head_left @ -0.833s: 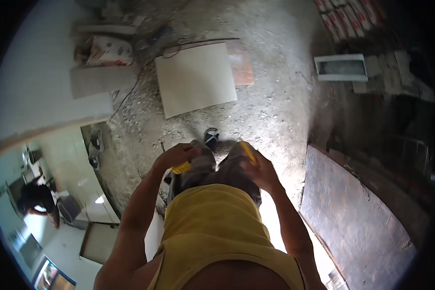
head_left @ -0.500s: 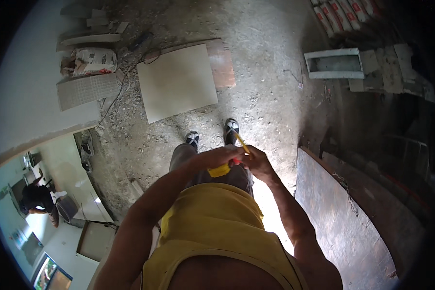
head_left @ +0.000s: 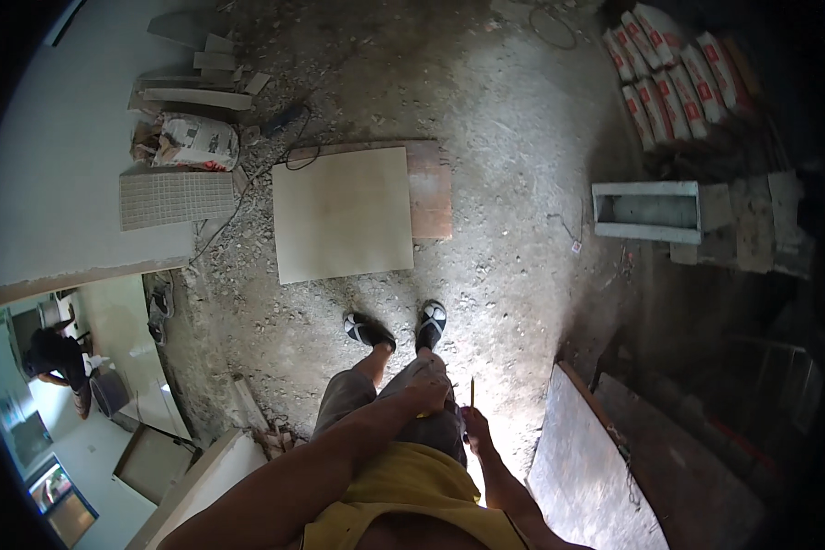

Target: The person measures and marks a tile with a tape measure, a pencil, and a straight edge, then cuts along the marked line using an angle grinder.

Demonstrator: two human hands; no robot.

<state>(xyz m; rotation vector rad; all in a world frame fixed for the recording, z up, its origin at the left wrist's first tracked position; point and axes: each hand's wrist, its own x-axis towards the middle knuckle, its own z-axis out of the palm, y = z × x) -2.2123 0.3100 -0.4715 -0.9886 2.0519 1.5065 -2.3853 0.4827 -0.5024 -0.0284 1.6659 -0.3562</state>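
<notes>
My left hand [head_left: 428, 396] is closed in front of my thighs. A sliver of yellow beneath its fingers belongs to a boxy yellow thing that looks like a tape measure [head_left: 422, 415]; the hand hides most of it. Just to the right and slightly nearer, my right hand [head_left: 475, 429] is closed round a thin yellow-brown pencil [head_left: 472, 392], which points up and away from me. The two hands are a little apart. Below them show my grey trousers and yellow top.
A pale board [head_left: 344, 215] lies on a reddish sheet [head_left: 431, 192] ahead of my feet, on rubble-strewn floor. Stacked bags [head_left: 678, 92] and a rectangular trough [head_left: 646, 211] stand far right. Large panels [head_left: 596, 467] lean nearer. At left, a co-worker [head_left: 60, 357] bends beyond an opening.
My hands have drawn apart and come nearer to my body. The pencil now stands more upright, and the yellow tape measure is more hidden. My view has tilted, showing more floor ahead.
</notes>
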